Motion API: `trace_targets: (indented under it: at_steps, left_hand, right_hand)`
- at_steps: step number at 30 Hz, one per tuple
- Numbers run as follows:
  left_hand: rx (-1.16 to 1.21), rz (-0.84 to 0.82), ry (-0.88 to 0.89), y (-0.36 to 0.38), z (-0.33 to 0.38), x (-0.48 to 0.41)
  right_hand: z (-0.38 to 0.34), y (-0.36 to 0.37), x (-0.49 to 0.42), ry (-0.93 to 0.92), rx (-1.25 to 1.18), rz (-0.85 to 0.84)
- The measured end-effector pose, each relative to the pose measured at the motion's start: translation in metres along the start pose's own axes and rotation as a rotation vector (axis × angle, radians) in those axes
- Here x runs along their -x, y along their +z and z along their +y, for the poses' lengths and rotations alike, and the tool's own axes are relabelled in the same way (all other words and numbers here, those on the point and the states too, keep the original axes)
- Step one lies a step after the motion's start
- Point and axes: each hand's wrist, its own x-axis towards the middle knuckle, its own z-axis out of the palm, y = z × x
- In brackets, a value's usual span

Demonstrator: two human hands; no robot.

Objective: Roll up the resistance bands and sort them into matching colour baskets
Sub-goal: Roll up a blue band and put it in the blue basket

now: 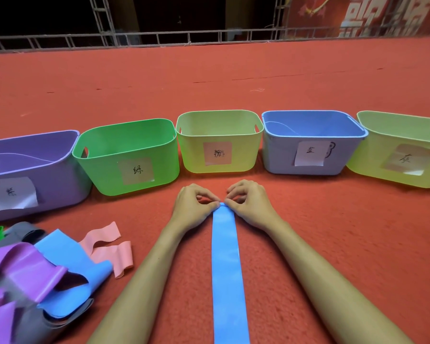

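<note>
Pinching the far end of a blue resistance band [226, 264], both hands sit side by side just in front of the basket row. Left hand [193, 207] and right hand [250, 203] each have thumb and forefinger closed narrow on the band's far edge, left on its left corner, right on its right corner; other fingers curled.

Key relation: band lies flat on the red carpet [333, 232], long axis running straight from the pinch back toward the person, between the two forearms, near end out of view at the bottom edge. So the free length is all on the near side of the grip, and rolling should go toward the body. Neither hand nearer, symmetric hold.

Only a slight fold at the tip, roll looks barely begun.

Blue basket [310, 142], with a paper label, stands ahead and to the right, closer to the right hand. To its left a yellow-green basket [219, 142], directly ahead of the hands. Green basket [127, 155] and purple basket [32, 170] further left.

Loose pile of bands [47, 269] at near left: purple, blue, pink, grey, unrolled.
</note>
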Motion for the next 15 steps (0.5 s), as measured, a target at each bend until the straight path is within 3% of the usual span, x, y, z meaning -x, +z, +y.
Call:
trace_targets:
  at_steps: [15]
  left_hand:
    - [-0.038, 0.051, -0.002, 0.0024, -0.003, 0.0077]
  right_hand:
    - [-0.0042, -0.006, 0.0071, -0.001, -0.132, -0.064]
